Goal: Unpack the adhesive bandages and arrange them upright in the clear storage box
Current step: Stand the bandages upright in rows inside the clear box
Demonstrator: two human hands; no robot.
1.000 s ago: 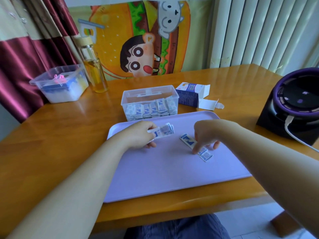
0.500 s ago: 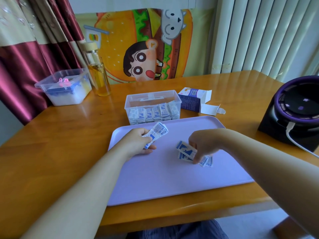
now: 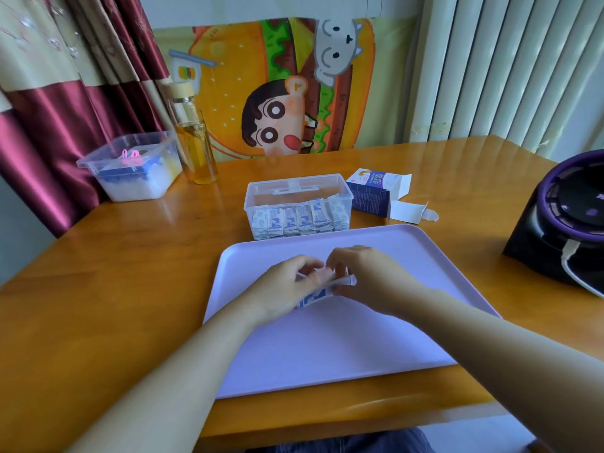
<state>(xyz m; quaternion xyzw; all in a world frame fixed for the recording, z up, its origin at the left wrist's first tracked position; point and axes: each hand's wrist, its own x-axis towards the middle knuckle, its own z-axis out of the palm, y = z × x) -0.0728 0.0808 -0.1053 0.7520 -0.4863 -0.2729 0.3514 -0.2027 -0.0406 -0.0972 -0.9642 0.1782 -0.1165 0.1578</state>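
I see both of my bare hands meeting over the middle of a pale lilac tray [image 3: 327, 354] that lies on an orange-brown wooden table [image 3: 114, 289]. My left hand [image 3: 287, 286] and my right hand [image 3: 362, 276] are closed together around a small stack of adhesive bandages [image 3: 318, 294], white wrappers with blue print; the left fingers curl over the stack from the left while the right thumb and fingers pinch its right end. The stack sits tilted, its left end lower and close to the tray surface, and I cannot tell whether it touches the tray. Just beyond the tray's far edge stands the clear storage box [image 3: 299, 204], open on top, with a row of bandages in the box [image 3: 299, 220] standing upright against its front wall. To the right of that box lies an opened blue carton [image 3: 372, 194], flap spread out on the table. Further left, near the curtain, sit a lidded plastic tub [image 3: 130, 171] and a glass bottle [image 3: 194, 142] of amber liquid. A black and purple round appliance [image 3: 562, 217] with a white cable rests at the right edge of the table.
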